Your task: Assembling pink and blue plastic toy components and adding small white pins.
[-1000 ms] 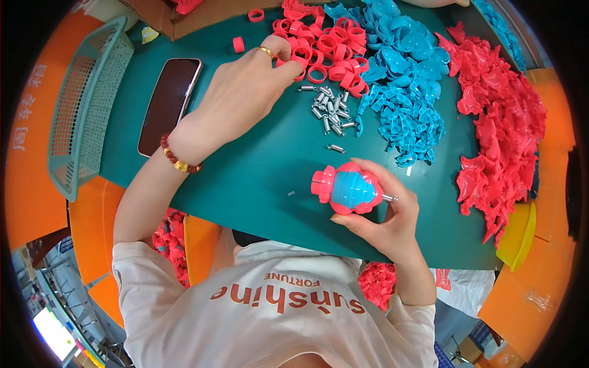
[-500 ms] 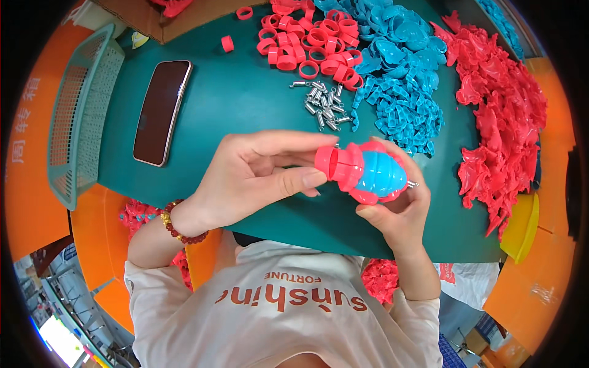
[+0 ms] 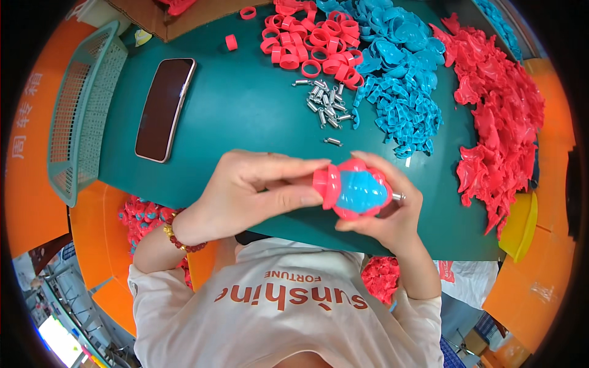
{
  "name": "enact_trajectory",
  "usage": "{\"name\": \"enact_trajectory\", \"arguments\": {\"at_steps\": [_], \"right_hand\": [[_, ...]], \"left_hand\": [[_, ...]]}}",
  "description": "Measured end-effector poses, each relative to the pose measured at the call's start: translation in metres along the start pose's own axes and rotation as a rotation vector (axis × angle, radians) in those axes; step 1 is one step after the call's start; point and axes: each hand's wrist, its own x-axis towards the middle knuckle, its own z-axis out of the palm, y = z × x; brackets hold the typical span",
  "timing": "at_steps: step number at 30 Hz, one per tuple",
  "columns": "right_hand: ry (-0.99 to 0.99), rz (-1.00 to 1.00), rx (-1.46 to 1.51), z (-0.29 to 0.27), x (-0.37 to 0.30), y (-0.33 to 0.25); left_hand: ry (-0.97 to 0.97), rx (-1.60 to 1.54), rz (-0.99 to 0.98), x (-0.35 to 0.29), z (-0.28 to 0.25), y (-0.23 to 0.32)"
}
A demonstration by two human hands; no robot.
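Glossy pink and blue plastic makes up the toy [image 3: 362, 191] that we see held over the near part of the green table [image 3: 239, 104]. The right hand [image 3: 391, 211] grasps its body, thumb on the near side and fingers around the far side, with a metal piece [image 3: 399, 197] jutting out beside that palm. The left hand [image 3: 261, 190] pinches a pink ring [image 3: 319, 182] against the toy's left end; how far it sits on, we cannot tell.

We judge a crooked ring the likeliest trouble — pushing from one side could tilt it and jam it. Pressing hard might also twist the smooth body out of the right hand's grip, or bend the metal piece if the palm bears on it. If the toy slipped, we think it could scatter the small metal cylinders [image 3: 328, 103] lying beyond, or roll off the table's near edge.
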Motion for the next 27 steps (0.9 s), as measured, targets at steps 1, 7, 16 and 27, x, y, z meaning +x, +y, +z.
{"name": "enact_trajectory", "arguments": {"at_steps": [1,7,16,27], "right_hand": [[0.017,-0.065,-0.089,0.0,0.004,0.001],[-0.034,-0.222,-0.255,0.007,-0.001,0.003],[-0.143,-0.163,-0.231,0.026,-0.01,-0.002],[-0.301,-0.105,-0.317,0.015,0.0,-0.011]], "left_hand": [[0.0,-0.001,0.004,0.0,0.003,-0.001],[-0.155,-0.115,0.16,-0.003,0.01,-0.018],[-0.005,0.007,0.295,-0.025,0.009,-0.017],[-0.092,0.849,-0.811,-0.163,-0.144,-0.003]]}}
